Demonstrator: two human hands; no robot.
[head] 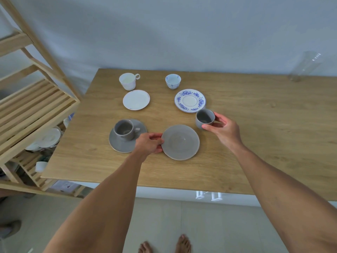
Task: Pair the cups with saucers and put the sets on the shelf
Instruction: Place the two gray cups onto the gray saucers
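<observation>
Head view: right hand [223,129] gripping plain grey cup [205,119] by side, just beside blue-floral saucer [190,100]. Left hand [148,144] pinching rim of empty grey saucer [180,142] flat on bench [255,143]. Second grey cup [125,129] seated on matching saucer [120,143] at left.

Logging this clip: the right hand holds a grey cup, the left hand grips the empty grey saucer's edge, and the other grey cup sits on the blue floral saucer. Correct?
One detail is wrong. In the head view the other grey cup sits on a second grey saucer, not the blue floral saucer, which is empty. The right hand does hold a grey cup, and the left hand grips the empty grey saucer.
</observation>
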